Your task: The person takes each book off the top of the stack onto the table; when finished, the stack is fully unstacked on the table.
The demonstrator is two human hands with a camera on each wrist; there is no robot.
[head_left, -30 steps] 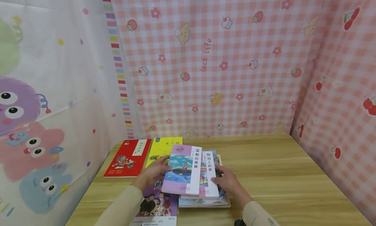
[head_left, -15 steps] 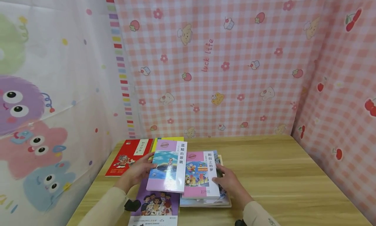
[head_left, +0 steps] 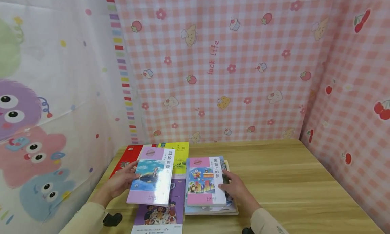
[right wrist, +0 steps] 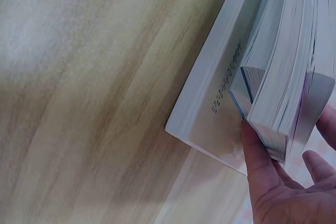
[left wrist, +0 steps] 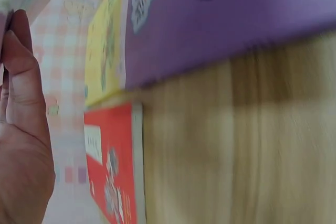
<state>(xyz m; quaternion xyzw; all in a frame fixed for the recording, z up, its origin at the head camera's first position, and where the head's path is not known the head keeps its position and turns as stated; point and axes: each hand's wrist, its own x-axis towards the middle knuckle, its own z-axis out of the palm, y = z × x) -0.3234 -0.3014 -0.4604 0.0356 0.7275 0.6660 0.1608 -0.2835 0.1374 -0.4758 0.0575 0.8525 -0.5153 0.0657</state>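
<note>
Currently, in head view, gripping a lilac-and-blue book (head_left: 150,176) with left hand (head_left: 122,180), blocking parts of red book (head_left: 126,156), yellow book (head_left: 181,156) and purple book (head_left: 161,215); holding stacked books (head_left: 202,180) with right hand (head_left: 236,190). Carried farther left than half a second ago. Left wrist: pinching that book's edge. Right wrist: gripping upper books above a wider bottom book (right wrist: 218,111).

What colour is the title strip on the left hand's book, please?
The title strip is white; the head view shows it best.

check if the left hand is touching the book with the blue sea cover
Touching. The head view shows the left hand gripping the left edge of the book with the blue sea cover, its thumb overlapping the front.
</note>
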